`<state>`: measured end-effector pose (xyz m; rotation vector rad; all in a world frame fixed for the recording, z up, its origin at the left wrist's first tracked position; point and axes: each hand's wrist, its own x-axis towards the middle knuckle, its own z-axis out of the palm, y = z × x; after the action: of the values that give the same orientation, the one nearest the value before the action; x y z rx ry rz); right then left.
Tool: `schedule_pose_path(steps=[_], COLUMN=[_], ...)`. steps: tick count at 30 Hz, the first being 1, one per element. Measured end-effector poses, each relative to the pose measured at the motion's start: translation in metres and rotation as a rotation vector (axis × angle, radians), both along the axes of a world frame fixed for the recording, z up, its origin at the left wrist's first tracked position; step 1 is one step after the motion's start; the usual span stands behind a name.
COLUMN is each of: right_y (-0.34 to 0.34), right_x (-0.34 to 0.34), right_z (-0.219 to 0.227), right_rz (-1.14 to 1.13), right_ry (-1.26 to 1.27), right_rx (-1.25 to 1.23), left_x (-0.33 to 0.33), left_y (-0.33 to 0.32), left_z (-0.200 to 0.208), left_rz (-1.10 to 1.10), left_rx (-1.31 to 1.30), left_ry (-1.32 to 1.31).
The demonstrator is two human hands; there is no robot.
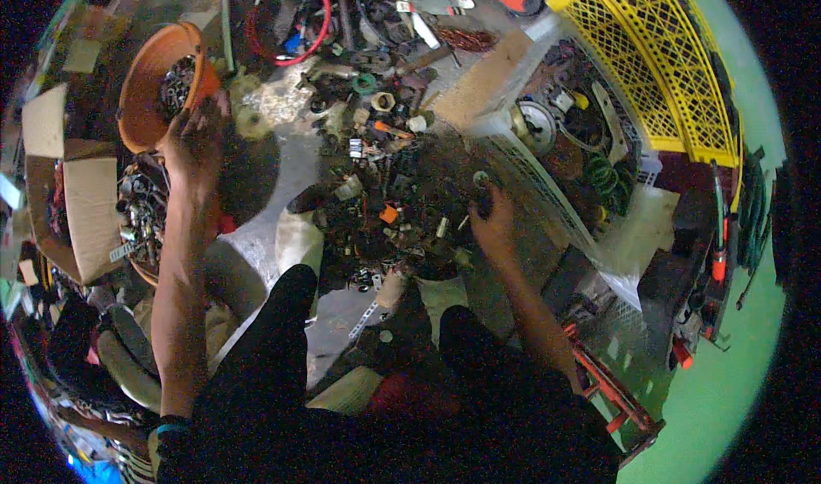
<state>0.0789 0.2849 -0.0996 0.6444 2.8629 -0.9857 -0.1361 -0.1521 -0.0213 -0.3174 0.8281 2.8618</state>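
Observation:
My left hand [195, 133] is closed on the lower right rim of an orange basin [137, 99]. The basin is tipped on its side toward me, and small metal parts [177, 82] lie in it. Over the right side of a pile of mixed small parts [389, 193], my right hand [493, 219] has its fingers drawn together. A small dark piece with a pale round end [481, 179] shows at those fingertips; its kind is too blurred to tell. In the pile are an orange piece [388, 215], a brass-coloured nut [382, 102] and several white bits.
A cardboard box [92, 215] stands at left, beside a container of metal parts [141, 202]. A white-edged crate [547, 185] with coils and discs is at right, and a yellow plastic crate [650, 56] behind it. A red cable loop [327, 22] lies at the back.

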Motion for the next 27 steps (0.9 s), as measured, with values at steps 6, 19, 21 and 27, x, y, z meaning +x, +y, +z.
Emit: schedule_pose_path(steps=[6, 19, 21, 27], right_y=[-0.001, 0.021, 0.022, 0.011], right_x=[0.03, 0.006, 0.004, -0.003], right_z=[-0.026, -0.025, -0.031, -0.011], right_rz=[0.197, 0.173, 0.122, 0.014], right_ry=[-0.141, -0.139, -0.141, -0.1], right_rx=[0.097, -0.104, -0.152, -0.194], left_x=[0.039, 0.099, 0.103, 0.116], left_y=[0.088, 0.151, 0.15, 0.159], left_z=[0.02, 0.0, -0.008, -0.005], left_rz=[-0.229, -0.674, -0.689, -0.762], left_rx=[-0.263, -0.479, -0.472, -0.55], left_ry=[-0.327, -0.436, -0.422, -0.462])
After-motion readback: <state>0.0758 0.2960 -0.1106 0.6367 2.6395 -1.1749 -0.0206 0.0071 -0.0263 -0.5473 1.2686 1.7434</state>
